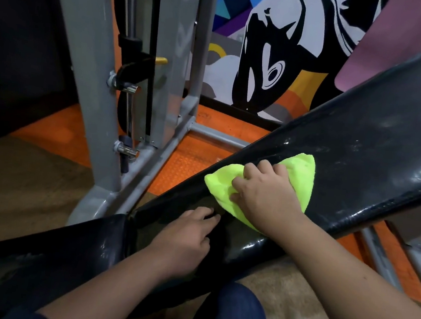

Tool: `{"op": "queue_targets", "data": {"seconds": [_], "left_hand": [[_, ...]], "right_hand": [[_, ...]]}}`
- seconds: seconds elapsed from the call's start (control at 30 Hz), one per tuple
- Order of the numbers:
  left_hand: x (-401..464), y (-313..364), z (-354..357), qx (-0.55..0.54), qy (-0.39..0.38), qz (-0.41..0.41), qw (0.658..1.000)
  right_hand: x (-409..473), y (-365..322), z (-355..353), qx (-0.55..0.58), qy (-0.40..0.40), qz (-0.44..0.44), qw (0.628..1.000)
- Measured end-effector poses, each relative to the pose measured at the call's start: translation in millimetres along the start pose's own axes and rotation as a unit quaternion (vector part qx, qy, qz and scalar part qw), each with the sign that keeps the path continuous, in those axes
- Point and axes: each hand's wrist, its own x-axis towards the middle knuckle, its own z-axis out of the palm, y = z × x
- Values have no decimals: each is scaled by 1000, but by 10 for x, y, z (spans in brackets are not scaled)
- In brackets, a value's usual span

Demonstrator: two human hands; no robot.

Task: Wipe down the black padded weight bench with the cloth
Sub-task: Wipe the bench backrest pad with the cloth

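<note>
Dark blue denim knee (239,314) sits nearest, low in the middle. At far left stands a grey painted steel machine frame (89,70) on an orange textured rubber floor mat (186,162), with a colourful painted wall mural (274,49) beyond. Across the scene runs the black glossy padded weight bench (360,137), its long back pad rising to the far right. Left hand (184,236) rests on the near end of that pad, fingers loosely bent toward the gap between the 2 pads, holding nothing. Right of it, the right hand (265,193) presses the bright lime-green microfibre cloth (298,173) onto the pad, fingers curled into its folds.
</note>
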Motion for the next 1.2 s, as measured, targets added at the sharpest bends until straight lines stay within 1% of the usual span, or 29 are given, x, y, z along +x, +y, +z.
{"op": "queue_targets", "data": {"seconds": [0.1,0.23,0.37,0.43,0.5,0.6,0.67,0.73,0.83,0.97,1.1,1.2], "left_hand": [[-8,9,-7,-1,-6,0,1000],[-4,13,-17,-2,-3,-3,1000],[-15,9,-17,-2,-11,-3,1000],[-24,16,-21,-6,-9,-1,1000],[-21,32,-28,-6,-4,0,1000],[-18,32,-30,-2,-4,1,1000],[-23,29,-27,-3,-9,0,1000],[-26,31,-29,-4,-5,1,1000],[-22,41,-28,-3,3,4,1000],[-32,23,-25,-6,-2,5,1000],[-16,20,-23,-5,5,7,1000],[-11,15,-19,-1,1,9,1000]], "right_hand": [[-62,25,45,5,2,-25,1000],[25,63,-8,13,-4,6,1000],[-50,51,39,9,-10,-22,1000],[-51,113,34,16,2,-11,1000],[35,115,-3,16,-4,10,1000],[45,84,10,17,-22,-6,1000],[-13,143,31,21,-13,-20,1000],[36,208,13,19,-4,-8,1000],[162,190,-16,12,-19,6,1000],[79,230,24,30,-20,-19,999],[246,214,-60,33,-43,11,998],[181,179,-22,39,-47,-16,998]]}}
